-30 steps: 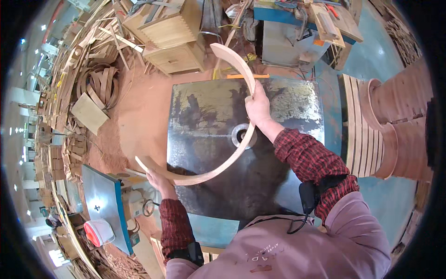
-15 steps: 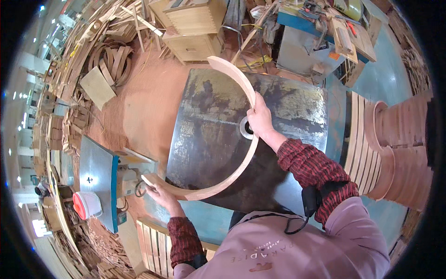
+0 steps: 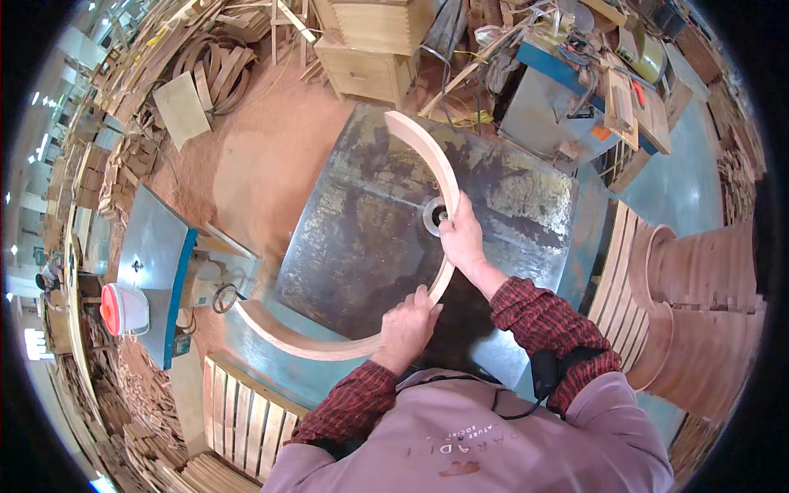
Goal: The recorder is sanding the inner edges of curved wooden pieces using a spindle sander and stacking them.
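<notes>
A dark, worn metal bench (image 3: 370,238) fills the middle of a crowded woodshop, seen from above. Lying across it is a long curved wooden strip (image 3: 329,345), bent like a half hoop: one end sits at the far side of the bench, the curve runs past a round hole (image 3: 433,215) in the bench top, and the other end hangs off the bench's near left corner. Beyond the bench stands a pale wooden cabinet (image 3: 366,53). To the right of the bench is a tall stack of curved wooden pieces (image 3: 707,312). To the left of the bench is a blue machine (image 3: 152,263) with a small white bucket with a red lid (image 3: 123,308) beside it.

The right hand (image 3: 462,238) is closed around the strip just beside the hole, fingers clamped on the wood. The left hand (image 3: 407,327) grips the strip nearer the body, at the bench's near edge, fingers wrapped over it.
</notes>
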Tool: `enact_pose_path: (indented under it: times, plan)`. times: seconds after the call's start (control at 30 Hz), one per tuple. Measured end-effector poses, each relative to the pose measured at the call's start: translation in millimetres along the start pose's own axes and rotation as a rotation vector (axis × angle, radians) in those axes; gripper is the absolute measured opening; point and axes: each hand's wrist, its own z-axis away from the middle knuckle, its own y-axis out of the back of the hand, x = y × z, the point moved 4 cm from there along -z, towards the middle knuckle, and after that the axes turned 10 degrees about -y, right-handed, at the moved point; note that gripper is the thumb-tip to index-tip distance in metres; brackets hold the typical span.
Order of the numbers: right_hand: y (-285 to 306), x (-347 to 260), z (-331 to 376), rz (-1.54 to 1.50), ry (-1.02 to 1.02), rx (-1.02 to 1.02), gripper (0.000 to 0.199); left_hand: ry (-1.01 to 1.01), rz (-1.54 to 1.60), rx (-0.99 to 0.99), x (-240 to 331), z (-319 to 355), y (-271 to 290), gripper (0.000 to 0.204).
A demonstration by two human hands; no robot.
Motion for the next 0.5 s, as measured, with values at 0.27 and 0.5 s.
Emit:
enact_pose_path:
  times: [0.27,0.5]
  plan:
    - [1.7,-25.0,-84.1,-0.009,0.21,-0.062,0.062,0.097,-0.031,-0.087,-5.5,2.0,-8.1,0.029]
    - [-50.3,-52.1,-184.3,-0.041,0.299,-0.47,0.057,0.095,0.058,-0.103,-7.1,3.3,-4.2,0.028]
